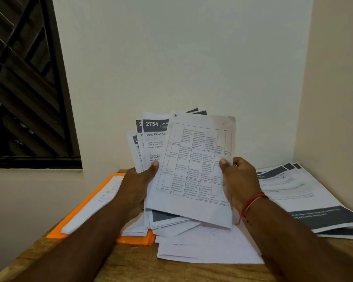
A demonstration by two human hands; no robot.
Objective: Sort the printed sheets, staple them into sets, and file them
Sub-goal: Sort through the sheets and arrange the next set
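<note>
Held sheets: fanned bundle of white printed paper sheets (183, 180), raised upright above the table, in front of the wall corner.
Front sheet: white page with a ruled grid of small text (196, 163), tilted slightly clockwise, overlapping the rest.
Behind it: pages with dark header bands (151, 127), one reading "2754", fanned out to the left.
Left hand (137, 186): grips the fan's left side, thumb pressed on the face of the pages; fingers behind, hidden.
Right hand (238, 180): pinches the grid page's right edge, thumb on front, fingers curled behind it.
Wrist: red thread band (253, 202) on the right wrist.
Below the hands: loose white sheets (208, 247) lying flat on the table, some overlapping.
Left of those: flat orange plastic folder (80, 212) with white pages lying on it; its near edge touches the loose sheets.
Right side: pile of printed pages with dark grey bands (304, 196), flat against the corner.
Surface: brown wooden table (131, 267).
Far left: window with dark slanted grille (25, 78).
</note>
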